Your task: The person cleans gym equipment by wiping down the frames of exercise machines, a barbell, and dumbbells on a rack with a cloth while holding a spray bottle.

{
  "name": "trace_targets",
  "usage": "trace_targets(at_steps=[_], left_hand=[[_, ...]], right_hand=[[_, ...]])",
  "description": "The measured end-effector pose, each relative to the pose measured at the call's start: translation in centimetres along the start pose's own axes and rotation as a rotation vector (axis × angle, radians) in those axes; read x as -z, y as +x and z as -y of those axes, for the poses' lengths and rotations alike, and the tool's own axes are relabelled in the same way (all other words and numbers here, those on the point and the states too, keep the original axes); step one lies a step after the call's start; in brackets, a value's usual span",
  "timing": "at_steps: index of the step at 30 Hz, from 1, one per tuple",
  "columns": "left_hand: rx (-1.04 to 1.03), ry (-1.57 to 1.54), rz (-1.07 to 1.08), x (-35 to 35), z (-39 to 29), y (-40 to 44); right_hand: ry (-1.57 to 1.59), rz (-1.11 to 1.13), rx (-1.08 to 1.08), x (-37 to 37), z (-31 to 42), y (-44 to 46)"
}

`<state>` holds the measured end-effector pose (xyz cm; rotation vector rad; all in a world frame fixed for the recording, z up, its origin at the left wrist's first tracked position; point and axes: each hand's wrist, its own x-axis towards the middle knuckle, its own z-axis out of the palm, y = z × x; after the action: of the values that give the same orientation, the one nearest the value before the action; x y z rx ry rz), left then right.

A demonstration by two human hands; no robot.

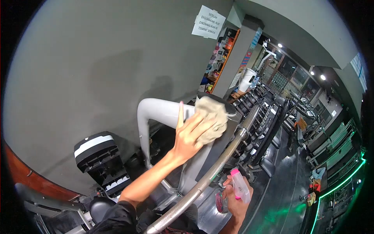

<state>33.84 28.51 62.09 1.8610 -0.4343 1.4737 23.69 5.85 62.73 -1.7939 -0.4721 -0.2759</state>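
Note:
My left hand [187, 138] presses a crumpled beige cloth [212, 117] against the top of a grey machine post, beside its black pad [218, 100]. Its fingers spread over the cloth, and the thumb or outer finger sticks up apart. Lower right, my right hand [235, 202] is closed around a small translucent bottle [241, 188] with pink parts. A rounded clear piece with dark pink in it [221, 202] shows beside those fingers; I cannot tell whether it belongs to the bottle. Between my hands slants a long metal bar [210, 171] with a knurled grip.
A thick white curved tube [163, 109] joins the post near the grey wall. Left stands a black-and-white machine part [99, 156]. Beyond the bar is a rack of dumbbells [253, 99], with benches [268, 167] along the dark floor. A paper sign [209, 22] hangs on the wall.

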Motion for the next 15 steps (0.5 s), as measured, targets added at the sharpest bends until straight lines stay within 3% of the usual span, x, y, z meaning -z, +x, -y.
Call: trace_targets(at_steps=[2,5,6,9,15], left_hand=[[-0.157,0.044,0.115,0.7,-1.6,4.9],[-0.212,0.147,0.468,0.9,-3.0,9.7],[-0.207,0.148,0.471,1.3,-3.0,10.6],[0.079,0.104,0.77,2.1,-2.4,13.6],[0.163,0.201,0.847,5.1,1.8,15.5]], right_hand=[[-0.013,-0.007,0.012,-0.2,0.1,0.1],[0.038,0.014,-0.035,-0.3,0.1,0.2],[0.023,0.014,0.009,-0.4,-0.4,0.3],[0.021,0.019,0.028,-0.5,-0.4,0.3],[0.005,0.021,-0.013,-0.3,-0.5,0.0]])
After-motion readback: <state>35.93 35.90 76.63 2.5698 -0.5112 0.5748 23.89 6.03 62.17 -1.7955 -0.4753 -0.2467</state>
